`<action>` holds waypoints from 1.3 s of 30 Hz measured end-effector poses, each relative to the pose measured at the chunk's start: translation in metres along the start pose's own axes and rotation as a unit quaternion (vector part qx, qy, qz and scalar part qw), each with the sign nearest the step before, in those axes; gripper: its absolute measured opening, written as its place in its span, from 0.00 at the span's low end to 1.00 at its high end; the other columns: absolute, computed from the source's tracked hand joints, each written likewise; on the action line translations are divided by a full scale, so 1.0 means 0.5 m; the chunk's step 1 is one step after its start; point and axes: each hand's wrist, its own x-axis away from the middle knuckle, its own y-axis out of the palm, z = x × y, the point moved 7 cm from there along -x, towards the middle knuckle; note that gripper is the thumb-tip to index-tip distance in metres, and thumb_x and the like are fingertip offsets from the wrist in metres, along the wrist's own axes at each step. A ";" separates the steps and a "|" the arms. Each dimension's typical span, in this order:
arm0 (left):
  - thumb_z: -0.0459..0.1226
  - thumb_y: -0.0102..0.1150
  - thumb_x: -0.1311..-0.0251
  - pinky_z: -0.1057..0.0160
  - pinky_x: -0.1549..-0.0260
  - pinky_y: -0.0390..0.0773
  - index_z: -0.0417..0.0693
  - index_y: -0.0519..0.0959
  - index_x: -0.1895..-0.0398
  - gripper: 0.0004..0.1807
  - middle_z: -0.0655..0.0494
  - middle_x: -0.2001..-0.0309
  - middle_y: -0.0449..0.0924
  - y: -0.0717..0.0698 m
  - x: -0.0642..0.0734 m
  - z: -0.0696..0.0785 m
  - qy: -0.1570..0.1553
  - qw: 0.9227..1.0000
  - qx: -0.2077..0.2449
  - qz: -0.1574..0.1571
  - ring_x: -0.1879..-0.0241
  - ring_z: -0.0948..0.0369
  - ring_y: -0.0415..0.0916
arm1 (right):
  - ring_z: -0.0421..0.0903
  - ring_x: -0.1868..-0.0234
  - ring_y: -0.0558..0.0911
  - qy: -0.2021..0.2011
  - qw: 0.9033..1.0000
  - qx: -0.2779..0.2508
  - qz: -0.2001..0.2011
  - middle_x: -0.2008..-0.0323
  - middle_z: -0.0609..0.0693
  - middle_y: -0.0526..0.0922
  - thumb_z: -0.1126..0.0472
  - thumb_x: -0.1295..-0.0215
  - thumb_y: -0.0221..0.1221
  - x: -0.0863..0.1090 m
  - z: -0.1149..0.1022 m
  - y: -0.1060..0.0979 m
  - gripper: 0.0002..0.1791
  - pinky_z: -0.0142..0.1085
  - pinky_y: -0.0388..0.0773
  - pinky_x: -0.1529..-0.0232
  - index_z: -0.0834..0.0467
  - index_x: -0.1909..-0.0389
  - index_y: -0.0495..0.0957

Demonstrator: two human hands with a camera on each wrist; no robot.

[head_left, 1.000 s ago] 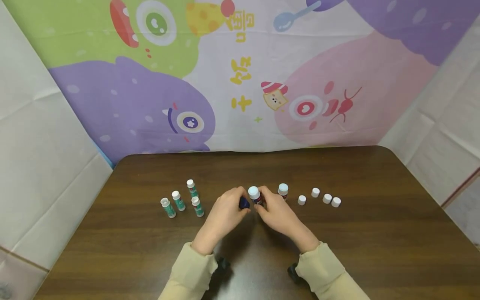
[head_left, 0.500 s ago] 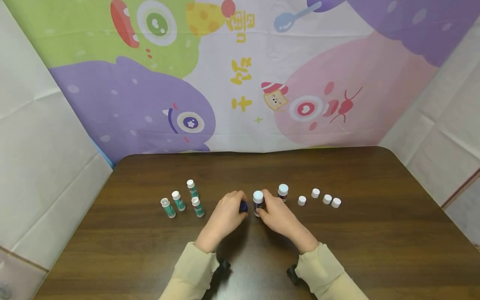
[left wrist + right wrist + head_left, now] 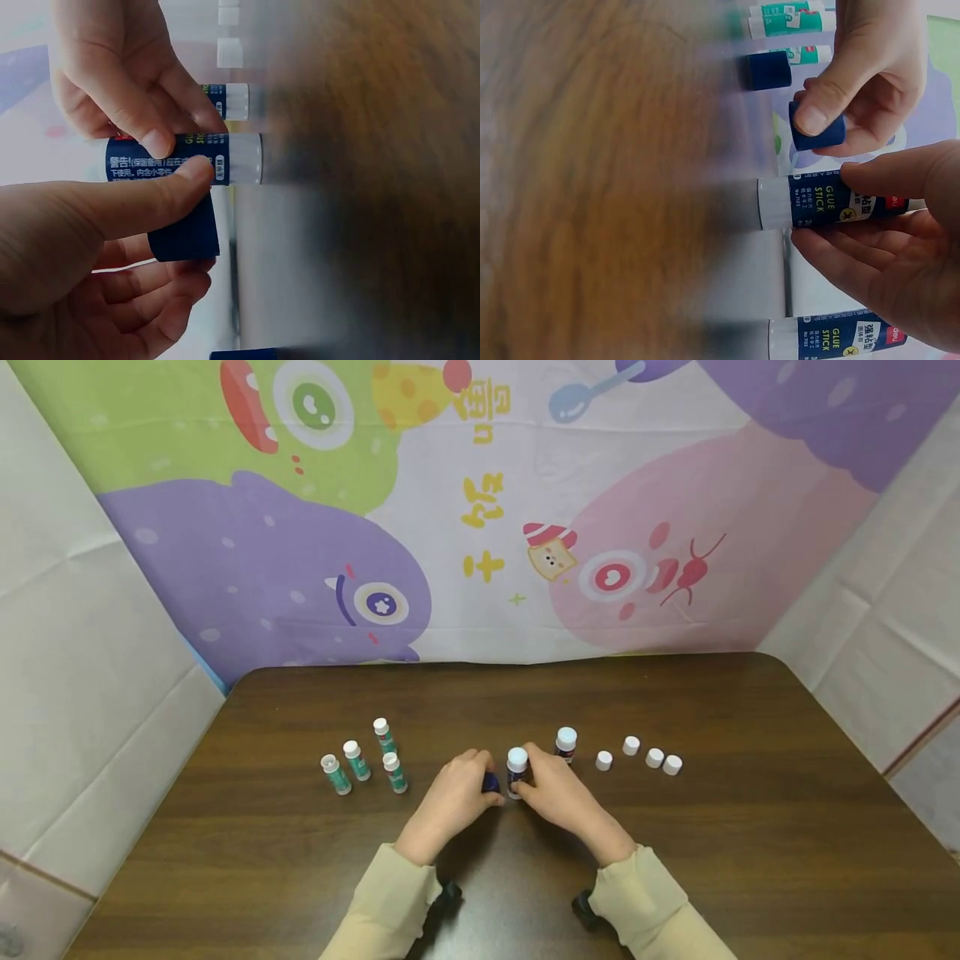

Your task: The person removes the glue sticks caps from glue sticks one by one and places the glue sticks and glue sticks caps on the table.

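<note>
My left hand (image 3: 450, 797) pinches a dark blue cap (image 3: 817, 126) between thumb and fingers. Close on its right, my right hand (image 3: 558, 789) grips a dark blue glue stick (image 3: 821, 201) by its body. That glue stick stands upright with a white top, its clear-white base on or close to the table. In the left wrist view the cap overlaps the glue stick, while the right wrist view shows a gap between them. Another blue-labelled glue stick (image 3: 566, 743) stands just beyond my right hand. A second dark blue cap (image 3: 769, 71) sits on the table near my left hand.
Several green glue sticks (image 3: 358, 762) stand at the left of the brown table (image 3: 300, 877). Several small white caps (image 3: 632, 746) lie to the right. A cartoon-printed cloth (image 3: 480, 610) hangs behind the table's far edge.
My right hand has brought the glue stick down and slightly right, from tilted to upright. My left hand has shifted slightly right and nearer, still holding the cap.
</note>
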 end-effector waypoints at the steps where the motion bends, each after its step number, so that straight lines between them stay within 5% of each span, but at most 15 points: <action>1: 0.38 0.71 0.59 0.60 0.68 0.75 0.41 0.74 0.67 0.18 0.51 0.68 0.75 0.002 0.000 0.000 0.001 1.000 -0.002 -0.002 0.67 0.55 0.76 | 0.41 0.71 0.76 0.000 1.000 0.002 0.002 0.70 0.50 0.78 0.66 0.47 0.61 0.000 0.000 0.000 0.12 0.34 0.72 0.71 0.61 0.64 0.70; 11: 0.31 0.70 0.62 0.57 0.65 0.76 0.40 0.75 0.67 0.17 0.49 0.67 0.76 0.010 0.002 -0.001 0.019 1.000 -0.021 0.002 0.65 0.53 0.77 | 0.44 0.68 0.79 0.003 1.000 0.010 0.007 0.69 0.51 0.80 0.65 0.47 0.62 0.001 -0.002 -0.002 0.12 0.37 0.74 0.69 0.61 0.64 0.70; 39: 0.30 0.70 0.63 0.56 0.66 0.75 0.41 0.73 0.69 0.16 0.50 0.69 0.75 0.018 0.003 -0.009 0.027 0.999 -0.044 -0.002 0.67 0.53 0.76 | 0.47 0.61 0.80 0.000 1.000 -0.002 0.002 0.63 0.53 0.80 0.65 0.47 0.62 0.006 -0.009 -0.008 0.17 0.39 0.76 0.63 0.62 0.58 0.70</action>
